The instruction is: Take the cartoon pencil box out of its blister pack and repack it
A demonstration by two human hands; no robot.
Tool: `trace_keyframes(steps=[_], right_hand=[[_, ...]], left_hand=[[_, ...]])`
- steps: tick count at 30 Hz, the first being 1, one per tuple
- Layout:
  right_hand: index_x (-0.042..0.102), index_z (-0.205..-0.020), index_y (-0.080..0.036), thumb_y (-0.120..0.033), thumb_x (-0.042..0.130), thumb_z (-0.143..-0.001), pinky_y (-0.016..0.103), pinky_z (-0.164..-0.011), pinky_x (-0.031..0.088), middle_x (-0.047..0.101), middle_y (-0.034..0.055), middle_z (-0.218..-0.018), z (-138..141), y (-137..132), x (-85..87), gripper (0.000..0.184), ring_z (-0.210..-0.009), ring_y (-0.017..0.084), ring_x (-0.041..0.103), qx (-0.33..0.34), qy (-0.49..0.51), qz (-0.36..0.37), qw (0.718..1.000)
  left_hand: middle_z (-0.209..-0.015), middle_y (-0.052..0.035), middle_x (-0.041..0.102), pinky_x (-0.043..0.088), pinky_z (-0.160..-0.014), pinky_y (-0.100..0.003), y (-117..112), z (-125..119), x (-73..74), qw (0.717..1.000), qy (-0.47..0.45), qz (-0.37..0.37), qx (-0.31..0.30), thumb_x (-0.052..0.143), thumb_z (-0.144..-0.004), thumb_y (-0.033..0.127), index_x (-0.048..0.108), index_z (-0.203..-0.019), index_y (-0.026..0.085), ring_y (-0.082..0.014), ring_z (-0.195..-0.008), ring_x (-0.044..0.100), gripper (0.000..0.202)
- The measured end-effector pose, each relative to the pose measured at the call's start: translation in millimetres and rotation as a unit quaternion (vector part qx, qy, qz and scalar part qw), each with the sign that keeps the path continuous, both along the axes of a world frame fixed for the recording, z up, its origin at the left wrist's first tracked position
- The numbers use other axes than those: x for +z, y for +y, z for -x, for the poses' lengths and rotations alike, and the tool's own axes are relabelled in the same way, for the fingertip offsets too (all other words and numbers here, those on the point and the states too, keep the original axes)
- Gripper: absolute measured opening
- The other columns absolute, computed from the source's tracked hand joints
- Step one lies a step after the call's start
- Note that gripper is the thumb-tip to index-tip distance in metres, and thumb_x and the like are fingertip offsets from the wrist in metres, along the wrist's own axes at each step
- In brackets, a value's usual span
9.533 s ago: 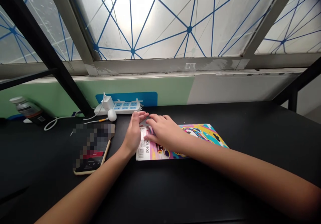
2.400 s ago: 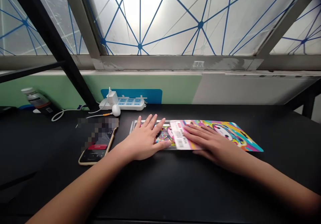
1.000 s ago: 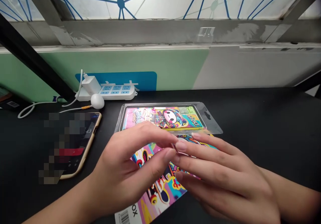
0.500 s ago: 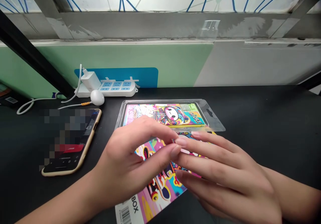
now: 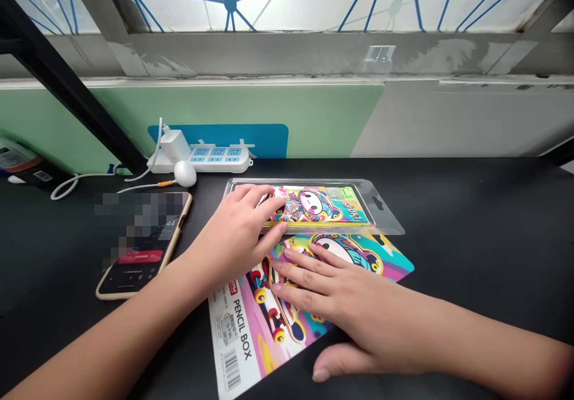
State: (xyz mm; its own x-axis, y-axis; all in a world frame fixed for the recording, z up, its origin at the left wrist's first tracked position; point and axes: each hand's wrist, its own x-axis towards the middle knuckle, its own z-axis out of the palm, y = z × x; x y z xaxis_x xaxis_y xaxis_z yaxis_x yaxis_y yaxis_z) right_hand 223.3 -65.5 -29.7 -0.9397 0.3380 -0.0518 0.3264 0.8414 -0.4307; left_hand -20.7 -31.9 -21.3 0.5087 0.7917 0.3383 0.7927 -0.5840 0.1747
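A colourful pencil box (image 5: 327, 205) lies in a clear plastic blister tray (image 5: 381, 208) on the black desk (image 5: 470, 220). Just in front of it lies the printed backing card (image 5: 251, 334), marked "PENCIL BOX" with a barcode. My left hand (image 5: 240, 232) rests on the left end of the pencil box, fingers bent and spread over its edge. My right hand (image 5: 332, 298) lies flat on the card with its fingers stretched out and the thumb off the card's near edge. Neither hand grips anything.
A phone (image 5: 143, 241) in a tan case lies left of the hands. Behind it are a white power strip (image 5: 215, 158) with a charger, a white round earbud case (image 5: 185, 174) and a cable (image 5: 81, 180). A bottle (image 5: 18, 164) lies at the far left. The window sill runs behind.
My hands have come apart from a fingertip pinch over the card. The left hand moved up onto the pencil box; the right flattened on the card, which slid slightly right.
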Motion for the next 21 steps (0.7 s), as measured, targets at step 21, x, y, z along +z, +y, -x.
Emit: trace_keyframes(steps=[21], right_hand=[[0.067, -0.129, -0.018, -0.047, 0.058, -0.097, 0.05, -0.089, 0.055, 0.068, 0.0157, -0.124, -13.1, 94.3, 32.5, 0.043, -0.109, 0.033, 0.064, -0.218, 0.007, -0.192, 0.957]], left_hand=[[-0.151, -0.0087, 0.056, 0.039, -0.11, -0.059, 5.8, 11.8, 8.6, 0.991, 0.055, 0.058, 0.104, 0.042, -0.104, 0.045, 0.058, -0.139, 0.027, -0.0337, -0.139, 0.047, 0.042]])
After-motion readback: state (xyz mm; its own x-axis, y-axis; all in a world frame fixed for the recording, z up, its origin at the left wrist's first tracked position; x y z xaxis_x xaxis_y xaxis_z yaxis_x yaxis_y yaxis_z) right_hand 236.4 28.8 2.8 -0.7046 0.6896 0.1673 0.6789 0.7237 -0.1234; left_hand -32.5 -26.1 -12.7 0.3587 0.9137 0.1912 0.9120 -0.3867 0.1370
